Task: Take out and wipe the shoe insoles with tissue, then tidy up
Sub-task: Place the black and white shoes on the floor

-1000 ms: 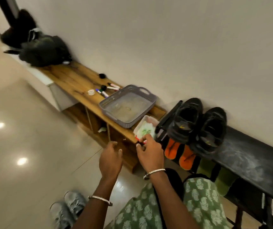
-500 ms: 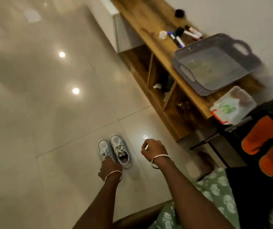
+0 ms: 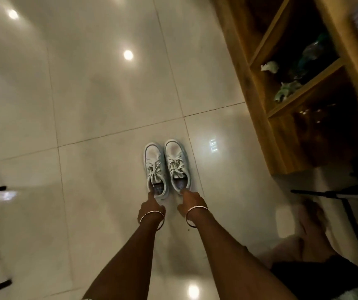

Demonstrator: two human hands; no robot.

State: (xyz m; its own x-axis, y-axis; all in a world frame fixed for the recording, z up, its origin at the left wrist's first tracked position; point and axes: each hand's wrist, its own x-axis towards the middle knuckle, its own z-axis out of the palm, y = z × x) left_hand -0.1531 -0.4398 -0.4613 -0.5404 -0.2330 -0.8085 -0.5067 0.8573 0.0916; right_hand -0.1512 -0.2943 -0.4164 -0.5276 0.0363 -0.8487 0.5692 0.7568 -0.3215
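Nearest me, both forearms stretch down and forward, a thin bangle on each wrist. A second ago these hands were up at the bench beside the tissue pack. Now they have dropped to the floor and the view has swung down with them, so I judge the tissue is fetched or set aside and the insole step is just opening. Half a second ago the right hand showed a scrap of white, and I cannot find it now.

The left hand reaches a finger to the heel opening of the left shoe. The right hand does the same at the right shoe, thumb spread out to the side. I see the fingers only from behind, so I cannot tell whether they are pinching anything or merely touching the heel collars.

The insoles are still seated inside, with a patterned patch showing at each heel just beyond the fingertips. The shoes stand side by side, touching, toes pointing away and laces tied.

Off to the right my bare foot rests on the tile. Further on stands the wooden shelf unit, with something pale and crumpled in one compartment.
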